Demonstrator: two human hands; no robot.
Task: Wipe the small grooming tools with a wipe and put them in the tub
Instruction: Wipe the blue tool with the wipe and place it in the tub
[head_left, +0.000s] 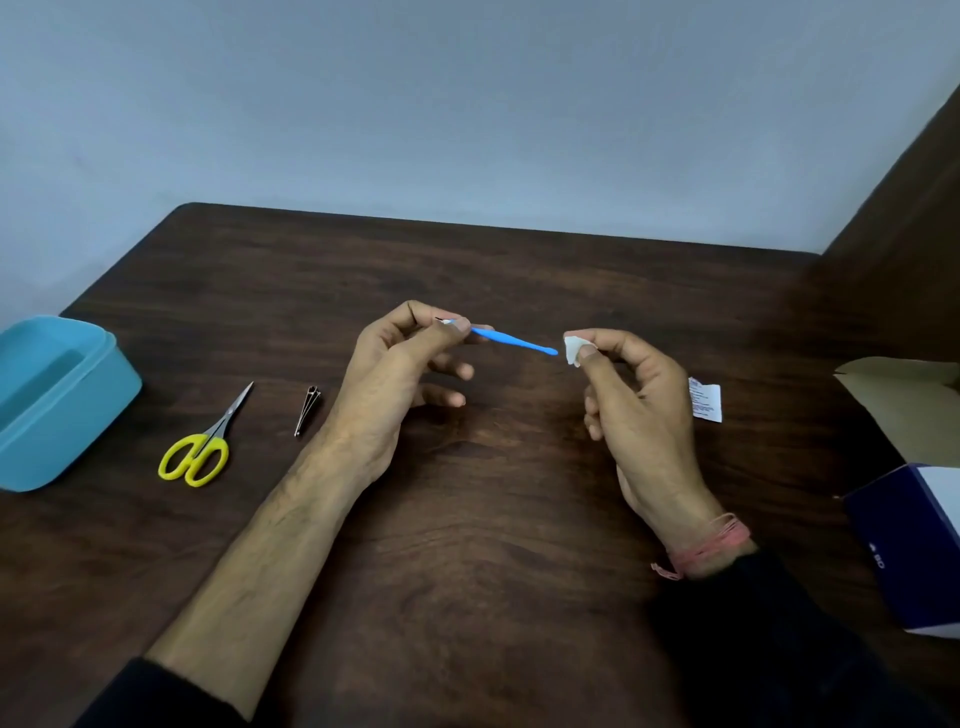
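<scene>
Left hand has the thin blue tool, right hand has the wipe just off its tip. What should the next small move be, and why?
Probably bring the wipe, pinched in the right hand, onto the free tip of the blue tool and draw it along the shaft. The left hand pinches the tool's other end, a small gap separates wipe and tip, and the open blue tub waits at far left.

Light blue tub (78, 410), yellow-handled scissors (200, 447), blue tool (514, 343), white wipe (574, 349)

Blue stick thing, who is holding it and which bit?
The left hand pinches the blue tool at its far-left end, thumb against fingertip. The right hand pinches a small white wipe just off its free tip.
</scene>
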